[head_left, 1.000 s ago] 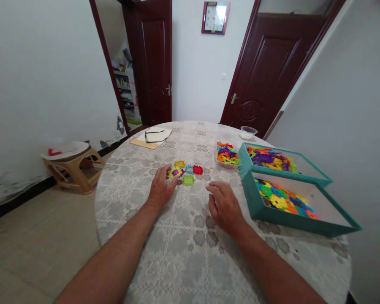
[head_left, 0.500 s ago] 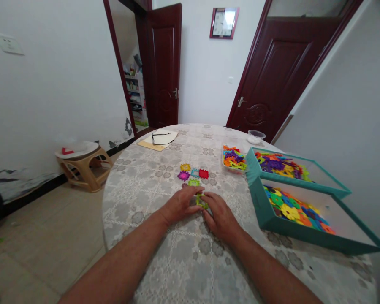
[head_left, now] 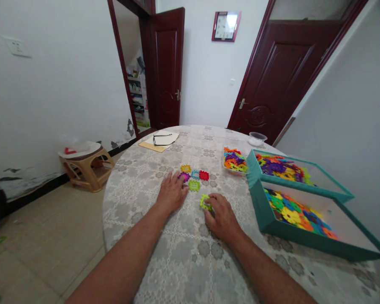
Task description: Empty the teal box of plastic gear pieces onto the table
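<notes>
My right hand (head_left: 221,214) pinches a yellow-green toothed plastic building piece (head_left: 205,202) by its right side, just above the tablecloth. To the left, my left hand (head_left: 171,192) reaches forward with fingers apart, its fingertips at the edge of a purple toothed piece (head_left: 184,176) that they partly cover. Around that piece lie a yellow piece (head_left: 185,168), a light blue one (head_left: 195,174), a red one (head_left: 204,175) and a flat green one (head_left: 194,185).
A clear tub of coloured pieces (head_left: 234,162) stands right of centre beside a teal two-part box (head_left: 256,207) full of more pieces. Black glasses (head_left: 163,139) rest on papers at the far left. A clear bowl (head_left: 257,137) sits at the back right edge. A stool (head_left: 88,169) stands left.
My left hand has let go of the yellow-green piece and moved left and forward to the purple piece. My right hand keeps the yellow-green piece in nearly the same place.
</notes>
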The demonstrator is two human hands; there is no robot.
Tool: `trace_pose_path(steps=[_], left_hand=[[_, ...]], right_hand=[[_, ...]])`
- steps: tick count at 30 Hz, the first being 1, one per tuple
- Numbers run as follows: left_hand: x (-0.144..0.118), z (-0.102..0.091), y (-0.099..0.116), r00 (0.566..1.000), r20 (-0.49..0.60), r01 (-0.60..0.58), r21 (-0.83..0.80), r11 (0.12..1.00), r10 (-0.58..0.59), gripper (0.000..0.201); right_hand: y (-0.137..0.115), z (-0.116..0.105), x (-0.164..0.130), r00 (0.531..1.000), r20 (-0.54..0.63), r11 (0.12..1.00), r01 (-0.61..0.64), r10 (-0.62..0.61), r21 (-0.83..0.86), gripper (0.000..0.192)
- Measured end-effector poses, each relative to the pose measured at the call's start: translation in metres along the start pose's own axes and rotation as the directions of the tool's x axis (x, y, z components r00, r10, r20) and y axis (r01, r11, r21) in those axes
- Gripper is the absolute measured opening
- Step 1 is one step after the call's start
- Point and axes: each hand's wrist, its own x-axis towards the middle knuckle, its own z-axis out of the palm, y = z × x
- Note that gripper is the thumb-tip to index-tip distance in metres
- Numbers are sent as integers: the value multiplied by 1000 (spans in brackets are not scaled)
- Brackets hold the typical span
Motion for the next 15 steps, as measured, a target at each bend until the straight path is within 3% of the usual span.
trace_pose_path(steps=[5, 10, 15], left_hand=[[-2, -8, 6, 998, 37, -51, -18, 999, 52, 35], [-6, -20, 14, 964, 98, -220, -226, 949, 247, 16], [-15, -23, 29, 942, 86, -268, -389, 881, 325, 25]], right_hand=[[0, -1, 1, 1000, -11, 1000, -1, 1, 13, 30], [-1, -2, 2, 999, -38, 999, -4, 5, 38, 37], [-1, -6, 4, 999, -24, 998, -46, 47, 32, 39]])
